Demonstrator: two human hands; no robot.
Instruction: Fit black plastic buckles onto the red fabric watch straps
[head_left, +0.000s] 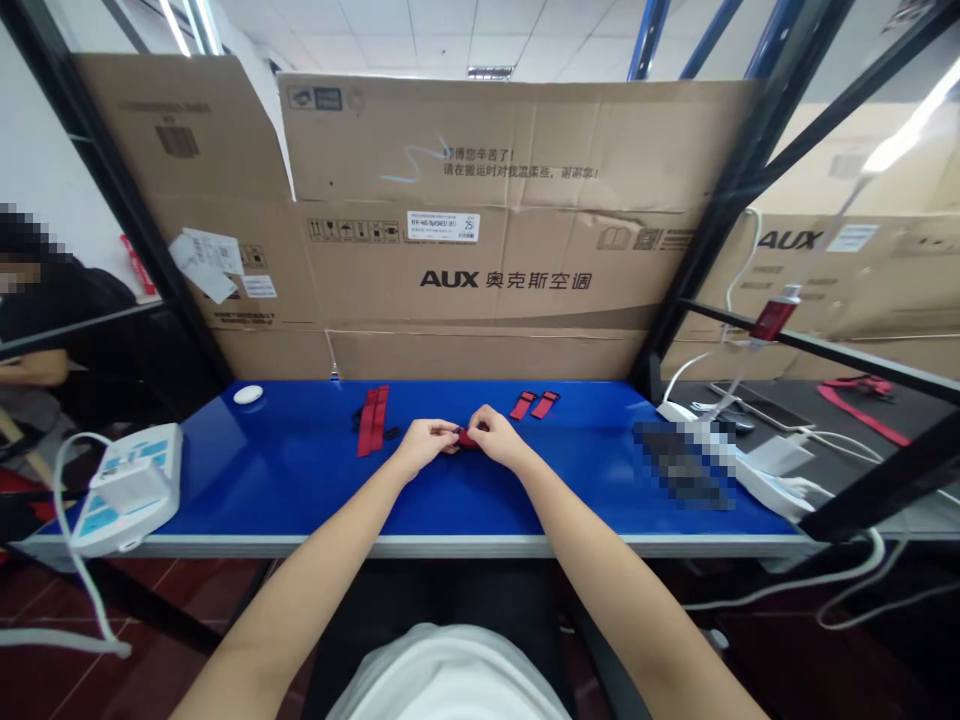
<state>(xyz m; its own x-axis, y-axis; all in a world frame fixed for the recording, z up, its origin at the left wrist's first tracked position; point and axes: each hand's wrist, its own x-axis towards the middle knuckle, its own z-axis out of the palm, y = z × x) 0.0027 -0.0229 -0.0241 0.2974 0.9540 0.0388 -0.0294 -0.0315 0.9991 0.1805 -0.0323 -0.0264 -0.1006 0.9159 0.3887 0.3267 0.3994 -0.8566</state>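
Over the middle of the blue tabletop (480, 500), my left hand (427, 446) pinches the dark left end of a small red strap (466, 438). My right hand (493, 436) grips the red part of it from the other side. Fingers cover most of this piece, so its exact shape is hidden. To the left of my hands lie long red straps (373, 422) with black parts beside them. Beyond my right hand rest two short red straps (545, 404), each with a black piece at its far end.
A large cardboard sheet (517, 240) stands along the back edge. At the left are a white round object (248, 395) and a white-and-blue power strip (135, 490). A pixelated dark item (682, 465) and another power strip (772, 490) with cables lie right. A person (67, 300) sits far left.
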